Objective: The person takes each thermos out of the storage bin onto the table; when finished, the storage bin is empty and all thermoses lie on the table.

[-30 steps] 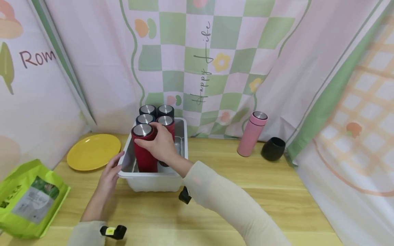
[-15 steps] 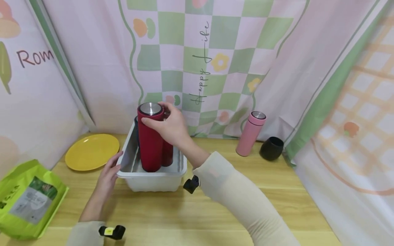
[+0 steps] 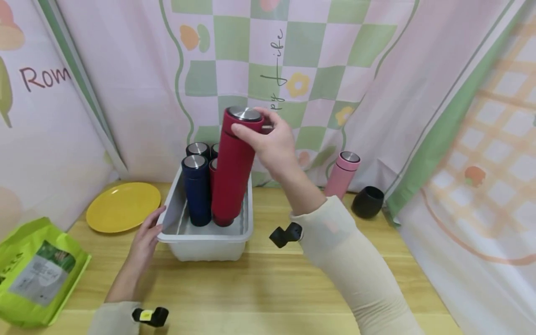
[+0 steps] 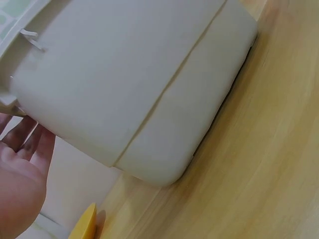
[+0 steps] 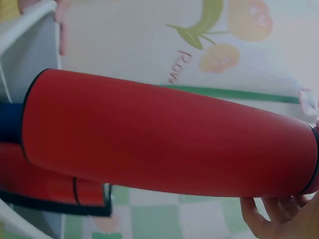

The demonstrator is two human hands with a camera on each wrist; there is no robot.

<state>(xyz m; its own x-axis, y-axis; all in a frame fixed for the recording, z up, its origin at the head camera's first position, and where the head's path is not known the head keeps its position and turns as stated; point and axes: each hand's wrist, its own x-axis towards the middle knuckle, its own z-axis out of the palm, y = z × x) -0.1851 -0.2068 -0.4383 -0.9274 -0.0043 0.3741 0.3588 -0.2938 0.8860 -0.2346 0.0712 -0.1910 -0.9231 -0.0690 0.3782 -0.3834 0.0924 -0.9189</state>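
My right hand (image 3: 276, 144) grips a red thermos (image 3: 234, 172) near its silver-topped lid, the bottle tilted and raised over the white bin (image 3: 205, 249). Filling much of the right wrist view, this red thermos (image 5: 164, 134) has fingers (image 5: 259, 219) at its lid end. My left hand (image 3: 144, 242) holds the bin's left rim from outside, its fingers (image 4: 37, 144) under the edge in the left wrist view. Inside the bin stand a dark blue thermos (image 3: 197, 190), a second red one (image 3: 212, 170) mostly hidden by the lifted bottle, and two dark ones at the back.
A yellow plate (image 3: 121, 209) lies left of the bin, and a green bag (image 3: 46, 274) is at the front left. To the right stand a pink thermos (image 3: 343, 174), partly behind my right forearm, and a black cup (image 3: 368, 203). A patterned curtain (image 3: 310, 60) hangs behind.
My right hand has lifted the red thermos up out of its place in the bin and carried it rightward, tilting it. The left hand has stayed at the bin's rim.
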